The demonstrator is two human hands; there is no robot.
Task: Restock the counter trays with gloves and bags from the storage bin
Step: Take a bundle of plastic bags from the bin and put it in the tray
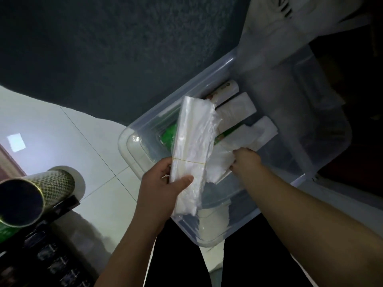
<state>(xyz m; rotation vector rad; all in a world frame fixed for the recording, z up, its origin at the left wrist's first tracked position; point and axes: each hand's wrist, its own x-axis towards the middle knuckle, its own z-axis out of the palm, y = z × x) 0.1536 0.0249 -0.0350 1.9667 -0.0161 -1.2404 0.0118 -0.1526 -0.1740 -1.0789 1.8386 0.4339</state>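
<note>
A clear plastic storage bin [145, 119] sits on the floor in front of me. My left hand [163, 183] grips a long bundle of clear plastic bags [194, 133] tied with a yellow rubber band, held just above the bin. My right hand [244, 160] reaches into the bin and grips another white plastic bundle [217, 166]. Deeper inside lie white bag rolls [236, 108] with green-and-red labels and a green pack [169, 135].
The bin's white lid [269, 23] leans at its far right end. A dark rug [103, 48] covers the floor beyond. At the left stands a dark shelf with a gold-rimmed cylindrical tin [31, 199]. Pale floor tiles [51, 125] lie between.
</note>
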